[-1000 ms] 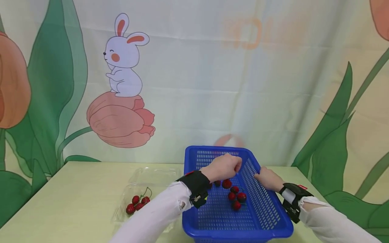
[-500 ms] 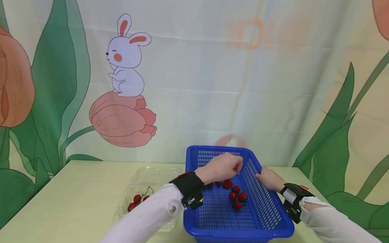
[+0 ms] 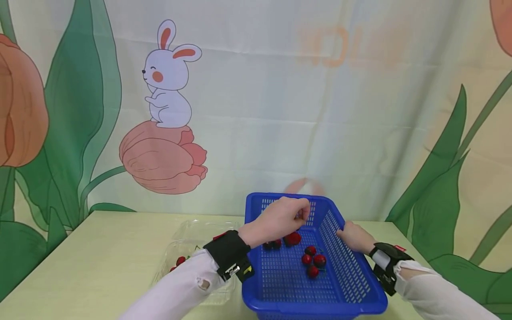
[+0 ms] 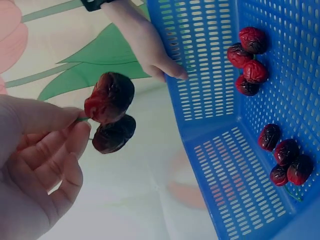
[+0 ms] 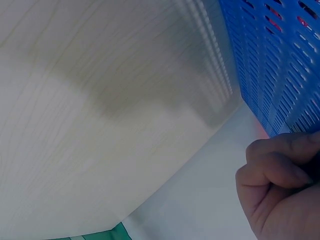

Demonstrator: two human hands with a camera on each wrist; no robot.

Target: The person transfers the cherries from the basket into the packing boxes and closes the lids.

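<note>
Lifted higher over the basket [image 3: 332,222], her left hand [image 3: 280,218] pinches two cherries [image 4: 111,111] by the stem; right hand [image 3: 354,235] grips the rim.

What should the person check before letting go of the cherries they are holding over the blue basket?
1. Left hand pinches the stem of the two cherries: ok.
2. Cherries hang above the basket, not the table: ok.
3. Right hand grips the basket's right wall, steadying it: ok.
4. Free floor between the cherry clusters in the basket: ok.
5. Stem firmly attached to both cherries: cannot tell.
6. Clear box with leftover cherries stays apart from the basket: cannot tell.
</note>
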